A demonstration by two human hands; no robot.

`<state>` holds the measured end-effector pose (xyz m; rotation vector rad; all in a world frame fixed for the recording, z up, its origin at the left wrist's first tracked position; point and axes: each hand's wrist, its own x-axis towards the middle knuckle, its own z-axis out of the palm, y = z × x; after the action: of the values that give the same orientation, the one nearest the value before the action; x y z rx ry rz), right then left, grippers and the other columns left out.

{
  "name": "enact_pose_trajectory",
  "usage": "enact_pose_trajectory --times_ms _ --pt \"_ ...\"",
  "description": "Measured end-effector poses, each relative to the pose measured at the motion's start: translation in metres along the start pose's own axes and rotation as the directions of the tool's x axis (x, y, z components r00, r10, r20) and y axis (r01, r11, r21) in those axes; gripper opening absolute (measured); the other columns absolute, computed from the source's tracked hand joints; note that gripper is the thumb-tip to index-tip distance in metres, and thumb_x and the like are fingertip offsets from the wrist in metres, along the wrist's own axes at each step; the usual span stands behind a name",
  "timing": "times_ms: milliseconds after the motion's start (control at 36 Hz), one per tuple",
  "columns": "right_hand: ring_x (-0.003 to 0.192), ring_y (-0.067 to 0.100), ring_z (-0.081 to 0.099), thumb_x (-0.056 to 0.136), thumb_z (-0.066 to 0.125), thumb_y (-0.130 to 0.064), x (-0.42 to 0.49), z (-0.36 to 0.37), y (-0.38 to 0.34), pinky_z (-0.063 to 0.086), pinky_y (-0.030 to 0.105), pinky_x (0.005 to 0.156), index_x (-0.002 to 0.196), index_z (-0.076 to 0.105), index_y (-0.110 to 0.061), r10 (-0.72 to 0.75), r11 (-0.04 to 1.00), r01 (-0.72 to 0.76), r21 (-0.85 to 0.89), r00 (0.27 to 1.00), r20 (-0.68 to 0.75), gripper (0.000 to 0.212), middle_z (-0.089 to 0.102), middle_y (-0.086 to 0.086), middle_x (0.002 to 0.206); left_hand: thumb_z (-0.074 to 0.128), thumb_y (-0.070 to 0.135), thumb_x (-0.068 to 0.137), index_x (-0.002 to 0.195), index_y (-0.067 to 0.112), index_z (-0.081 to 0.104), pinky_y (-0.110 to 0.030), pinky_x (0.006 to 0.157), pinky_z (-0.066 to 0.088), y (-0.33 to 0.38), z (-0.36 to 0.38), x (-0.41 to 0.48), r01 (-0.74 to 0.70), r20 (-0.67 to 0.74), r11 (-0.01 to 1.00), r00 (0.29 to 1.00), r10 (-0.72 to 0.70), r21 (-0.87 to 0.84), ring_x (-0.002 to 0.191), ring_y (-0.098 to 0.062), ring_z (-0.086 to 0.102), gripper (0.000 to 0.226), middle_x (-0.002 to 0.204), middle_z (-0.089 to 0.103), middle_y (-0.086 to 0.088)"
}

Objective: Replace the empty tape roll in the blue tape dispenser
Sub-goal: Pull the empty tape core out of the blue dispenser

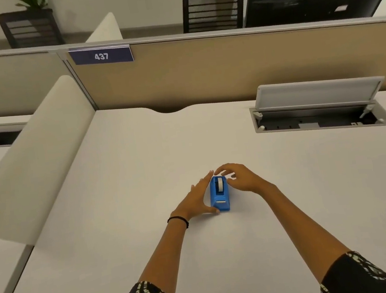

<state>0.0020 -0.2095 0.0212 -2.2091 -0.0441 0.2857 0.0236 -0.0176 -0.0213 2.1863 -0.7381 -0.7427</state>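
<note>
On the table point(142, 177), mid-front, sits the dispenser point(220, 197), a pale roll point(220, 184) in its well. Left hand point(197, 200) lies flat against its side, likely steadying; right hand point(238, 177) hovers spread over the roll, holding nothing.

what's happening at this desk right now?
A person is working on a blue tape dispenser sitting on a white desk. The left hand lies flat against the dispenser's left side, thumb near its front end. The right hand hovers open over the far end, fingers spread above the roll seated in it. Nothing is lifted out yet, and no spare roll is in view.
</note>
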Motion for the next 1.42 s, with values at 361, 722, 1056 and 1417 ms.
enact_pose_trajectory --times_ms 361,722,1056,1417 --pt "0.1 0.016 0.057 0.081 0.053 0.011 0.007 -0.002 0.004 0.044 0.024 0.083 0.105 0.063 -0.009 0.02 0.999 -0.02 -0.028 0.999 0.026 0.034 0.062 0.012 0.117 0.074 0.035 0.073 0.141 0.04 -0.009 -0.047 0.116 -0.002 -0.005 0.0 0.003 0.031 0.047 0.999 0.998 -0.032 0.029 0.145 -0.025 0.004 0.107 0.158 0.004 0.002" --pt "0.097 0.015 0.055 0.08 0.059 0.007 0.012 -0.006 -0.002 0.045 0.028 0.085 0.108 0.061 -0.005 0.034 0.995 -0.026 -0.1 0.996 0.078 0.031 0.061 0.016 0.116 0.074 0.039 0.073 0.14 0.044 -0.009 -0.047 0.115 -0.003 -0.007 0.002 0.005 0.044 0.044 0.998 0.998 -0.046 0.041 0.145 -0.026 0.004 0.107 0.158 0.005 0.004" --pt "0.097 0.027 0.057 0.08 0.066 -0.001 0.018 -0.014 -0.02 0.049 0.039 0.088 0.096 0.06 -0.003 -0.017 0.903 0.118 -0.414 0.971 0.239 0.017 0.062 0.015 0.109 0.075 0.039 0.072 0.143 0.035 -0.004 -0.048 0.115 -0.003 -0.003 0.005 0.005 0.07 0.019 0.997 0.997 -0.071 0.039 0.145 -0.027 0.004 0.106 0.157 0.01 -0.002" --pt "0.083 0.024 0.053 0.085 0.058 -0.004 0.013 -0.013 -0.039 0.05 0.037 0.08 0.086 0.052 -0.007 -0.075 0.741 0.274 -0.613 0.941 0.329 0.007 0.06 0.014 0.101 0.074 0.036 0.074 0.145 0.028 0.0 -0.047 0.117 -0.001 0.003 0.004 0.001 0.075 0.008 0.996 0.997 -0.075 0.05 0.145 -0.028 0.006 0.102 0.157 0.012 -0.004"
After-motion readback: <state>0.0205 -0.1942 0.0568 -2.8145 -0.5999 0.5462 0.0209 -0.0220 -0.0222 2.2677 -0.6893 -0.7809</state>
